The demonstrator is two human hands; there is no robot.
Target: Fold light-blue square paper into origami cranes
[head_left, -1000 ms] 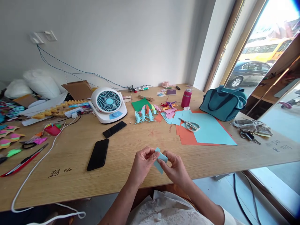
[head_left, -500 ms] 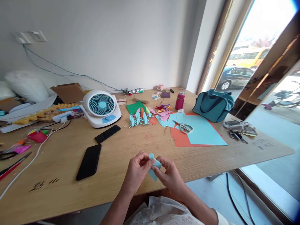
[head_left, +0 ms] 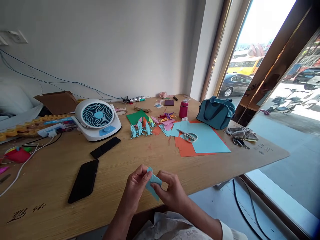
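A small folded piece of light blue paper (head_left: 153,190) is held between both hands above the table's near edge. My left hand (head_left: 137,183) pinches its upper left part between thumb and fingers. On the other side, my right hand (head_left: 170,189) grips its right flap, thumb in front and fingers behind. Beyond my hands stand several small folded light blue paper figures (head_left: 140,129), with orange and green ones behind them. Scissors (head_left: 190,137) lie on large light blue sheets (head_left: 212,140), which overlap orange sheets (head_left: 186,150).
Two dark phones (head_left: 83,181) lie on the left of the wooden table (head_left: 120,183). Behind them stands a white fan (head_left: 96,118). A magenta bottle (head_left: 183,110), a teal bag (head_left: 216,113) and keys (head_left: 240,142) are towards the right. A white cable (head_left: 23,165) crosses the left side.
The view has turned to the right, so the tabletop things sit further left. Both hands still hold the folded paper, its flap slightly shifted between them.
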